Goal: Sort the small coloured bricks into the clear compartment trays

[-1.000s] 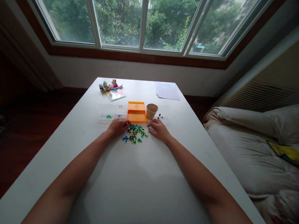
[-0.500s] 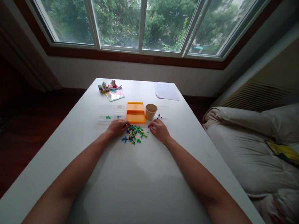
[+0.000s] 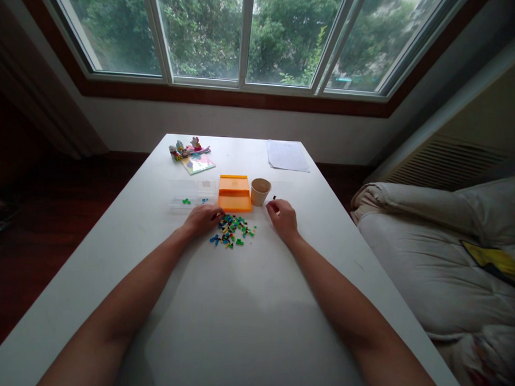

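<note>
A loose pile of small toy bricks (image 3: 234, 229), green, blue, yellow and dark red, lies on the white table. My left hand (image 3: 203, 218) rests at the pile's left edge with its fingers curled together; whatever is between them is hidden. Right of the pile, my right hand (image 3: 283, 217) is closed in a pinch over a clear box, and I cannot make out what it holds. A dark brick (image 3: 274, 197) shows just beyond its fingers. Beside that hand stands a brown paper cup (image 3: 260, 193). An open orange box (image 3: 234, 202) sits behind the pile.
A clear box (image 3: 175, 201) on the left contains green bricks (image 3: 187, 201) and small blue bricks (image 3: 205, 200). Small figures (image 3: 184, 150) and a colourful card (image 3: 199, 164) lie at the table's back left, papers (image 3: 287, 156) at the back right. A sofa (image 3: 427, 254) stands to the right.
My right hand has moved right, away from the pile's edge to the clear box beyond the cup, covering some dark bricks there. My left hand has hardly moved.
</note>
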Demonstrator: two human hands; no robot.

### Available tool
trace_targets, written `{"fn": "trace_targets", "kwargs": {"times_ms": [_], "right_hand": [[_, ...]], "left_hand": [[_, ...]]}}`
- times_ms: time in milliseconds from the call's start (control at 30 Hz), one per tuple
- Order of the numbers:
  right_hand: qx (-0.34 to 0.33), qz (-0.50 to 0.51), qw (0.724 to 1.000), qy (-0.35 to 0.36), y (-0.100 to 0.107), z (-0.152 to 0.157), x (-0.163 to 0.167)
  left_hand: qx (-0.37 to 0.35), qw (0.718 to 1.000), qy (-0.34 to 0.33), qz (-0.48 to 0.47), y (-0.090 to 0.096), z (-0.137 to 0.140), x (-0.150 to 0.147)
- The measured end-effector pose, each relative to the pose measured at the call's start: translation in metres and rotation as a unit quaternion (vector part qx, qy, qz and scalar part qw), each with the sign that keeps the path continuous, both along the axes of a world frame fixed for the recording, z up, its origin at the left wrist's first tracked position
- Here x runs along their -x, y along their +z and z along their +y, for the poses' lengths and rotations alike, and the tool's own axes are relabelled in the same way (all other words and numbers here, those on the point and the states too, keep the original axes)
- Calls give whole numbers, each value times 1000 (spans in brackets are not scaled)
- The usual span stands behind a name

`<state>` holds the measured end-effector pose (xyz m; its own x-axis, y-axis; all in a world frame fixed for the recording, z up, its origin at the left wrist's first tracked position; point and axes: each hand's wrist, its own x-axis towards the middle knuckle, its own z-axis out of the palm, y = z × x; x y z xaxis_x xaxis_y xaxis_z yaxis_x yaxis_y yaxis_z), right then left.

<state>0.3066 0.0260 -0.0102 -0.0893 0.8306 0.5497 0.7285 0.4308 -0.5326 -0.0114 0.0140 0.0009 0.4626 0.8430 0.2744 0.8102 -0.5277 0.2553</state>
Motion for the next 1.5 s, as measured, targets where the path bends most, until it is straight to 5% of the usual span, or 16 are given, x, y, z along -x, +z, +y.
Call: {"fn": "trace_targets", "kwargs": {"times_ms": [233, 633, 1500], "right_hand": [[46, -82, 984, 154, -2, -16, 17], [44, -169, 973, 153, 6, -20, 16], [32, -170, 970, 173, 4, -21, 18]], "left_hand": [[-1, 1000, 0, -9, 1, 0, 2], [-3, 1000, -10, 0, 3, 0, 3], [6, 1000, 10, 0, -2, 4, 7]]}}
